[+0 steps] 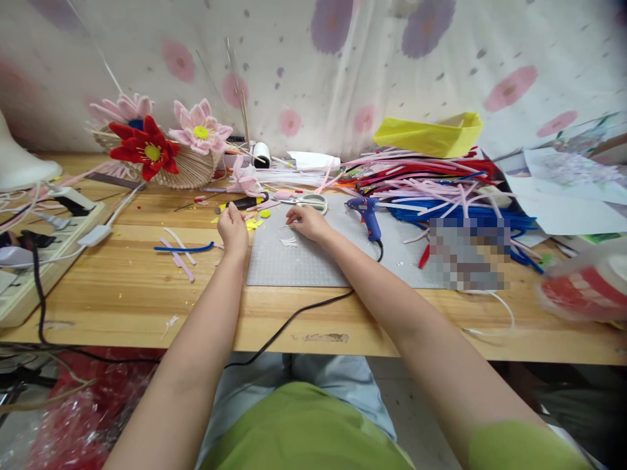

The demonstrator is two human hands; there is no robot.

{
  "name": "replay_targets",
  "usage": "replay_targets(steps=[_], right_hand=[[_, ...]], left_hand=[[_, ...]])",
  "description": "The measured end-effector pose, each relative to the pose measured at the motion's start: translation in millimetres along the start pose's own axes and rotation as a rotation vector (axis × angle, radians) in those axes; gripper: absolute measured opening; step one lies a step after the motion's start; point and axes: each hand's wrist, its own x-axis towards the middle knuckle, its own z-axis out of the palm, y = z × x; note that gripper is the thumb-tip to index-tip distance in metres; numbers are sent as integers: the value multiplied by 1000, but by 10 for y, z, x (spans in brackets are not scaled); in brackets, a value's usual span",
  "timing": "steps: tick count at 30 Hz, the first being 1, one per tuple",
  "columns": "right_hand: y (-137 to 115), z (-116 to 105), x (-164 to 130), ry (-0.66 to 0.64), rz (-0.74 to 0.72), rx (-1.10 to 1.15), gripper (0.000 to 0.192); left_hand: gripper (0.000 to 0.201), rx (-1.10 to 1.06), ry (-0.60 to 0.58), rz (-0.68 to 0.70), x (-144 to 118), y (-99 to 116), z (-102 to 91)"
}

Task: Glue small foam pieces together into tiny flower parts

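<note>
Both hands on mat (313, 261): left hand (233, 230) curled at edge by yellow scraps (255, 222), grip unclear; right hand (306, 220) pinching something thin, flowers (147, 147) behind finished, stems (431, 186) beside unused.

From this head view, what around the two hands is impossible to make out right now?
- Left hand: fingers curl away from the camera, so whether it holds anything is hidden.
- Right hand: fingertips press near small white scraps; a grip is too small to tell.
- Pixelated patch on the grey cutting mat blocks whatever lies there.
- Red-and-white object at the right edge is blurred.
- Power strip is cut off by the left edge.
</note>
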Motion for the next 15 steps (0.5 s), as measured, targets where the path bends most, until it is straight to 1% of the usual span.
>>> replay_targets(steps=[3, 4, 6, 7, 9, 11, 12, 13, 15], right_hand=[[75, -66, -46, -81, -26, 131, 40], [92, -94, -66, -88, -36, 174, 45], [109, -178, -120, -72, -48, 215, 53], [111, -241, -158, -48, -46, 199, 54], [110, -414, -261, 1, -26, 93, 51], [115, -634, -401, 28, -12, -84, 40], [123, -751, -482, 4, -9, -163, 36], [134, -864, -568, -50, -5, -246, 33], [167, -1055, -742, -213, 24, -434, 29]], left_hand=[[29, 33, 97, 6, 13, -31, 12], [27, 45, 109, 9, 17, -43, 17], [22, 62, 113, 25, 27, -69, 25], [20, 67, 110, 41, 32, -83, 29], [15, 63, 94, 82, 36, -108, 38], [13, 45, 72, 117, 32, -126, 49], [14, 40, 63, 126, 25, -131, 54], [15, 40, 56, 126, 16, -132, 59], [19, 57, 51, 103, -9, -124, 69]])
